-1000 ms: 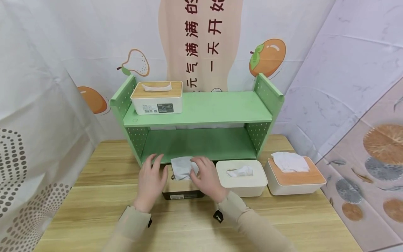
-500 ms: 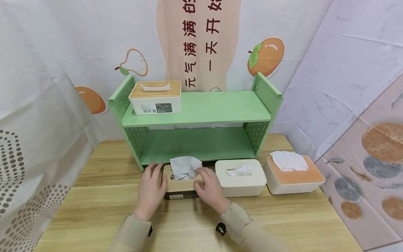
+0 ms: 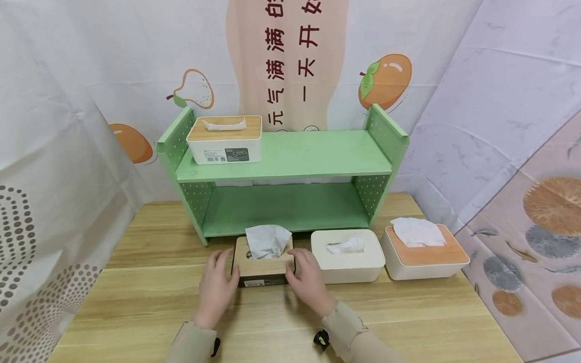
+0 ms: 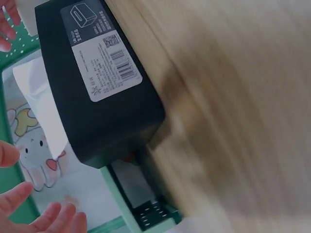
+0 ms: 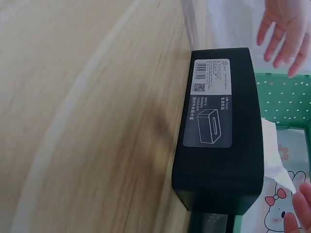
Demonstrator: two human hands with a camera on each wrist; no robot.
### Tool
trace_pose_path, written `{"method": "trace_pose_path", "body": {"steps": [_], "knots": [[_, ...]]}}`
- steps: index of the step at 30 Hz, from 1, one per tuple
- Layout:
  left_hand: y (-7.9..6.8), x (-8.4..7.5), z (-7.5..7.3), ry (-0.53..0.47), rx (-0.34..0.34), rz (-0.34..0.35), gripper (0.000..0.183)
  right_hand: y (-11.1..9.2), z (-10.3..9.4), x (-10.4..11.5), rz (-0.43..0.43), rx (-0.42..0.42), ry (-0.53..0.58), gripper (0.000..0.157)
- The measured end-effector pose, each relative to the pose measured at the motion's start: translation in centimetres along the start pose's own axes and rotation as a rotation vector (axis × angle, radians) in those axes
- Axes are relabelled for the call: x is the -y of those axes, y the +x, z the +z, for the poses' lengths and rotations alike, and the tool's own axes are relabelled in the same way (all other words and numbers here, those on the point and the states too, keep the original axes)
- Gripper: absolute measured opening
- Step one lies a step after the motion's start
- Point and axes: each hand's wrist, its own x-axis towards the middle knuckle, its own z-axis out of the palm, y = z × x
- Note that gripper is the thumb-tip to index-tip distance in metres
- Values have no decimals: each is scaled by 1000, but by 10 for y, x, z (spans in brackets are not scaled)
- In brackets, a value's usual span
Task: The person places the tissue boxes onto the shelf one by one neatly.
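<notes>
A small tissue box with a black body and a light wooden lid stands on the table in front of the shelf. A white tissue sticks up from its slot. At its left end is my left hand, fingers relaxed. My right hand lies along the right end. The left wrist view has the black tissue box apart from the loosely spread left fingers. In the right wrist view, a gap separates the box from the right fingers; the opposite hand has extended fingers.
Behind the box stands a green two-tier shelf; a white tissue box with a wooden lid sits at its upper left. To the right on the table are a cream tissue box and a white one with an orange-brown lid.
Both hands have come lower, toward the table's front, from above the black tissue box to beside its two ends. The right hand has moved away from the tissue. The boxes stay put.
</notes>
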Motion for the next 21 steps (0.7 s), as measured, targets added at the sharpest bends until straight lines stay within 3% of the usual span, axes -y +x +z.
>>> {"method": "trace_pose_path", "body": {"steps": [6,9,21], "knots": [[-2,6,2,-110,165,-167,50,-3,-3,4,126,69,57,35],[-2,8,4,-144,228,-215,56,-4,-4,8,192,127,88,40],[-5,16,18,-184,338,-221,76,-15,7,12,355,318,149,68]]}}
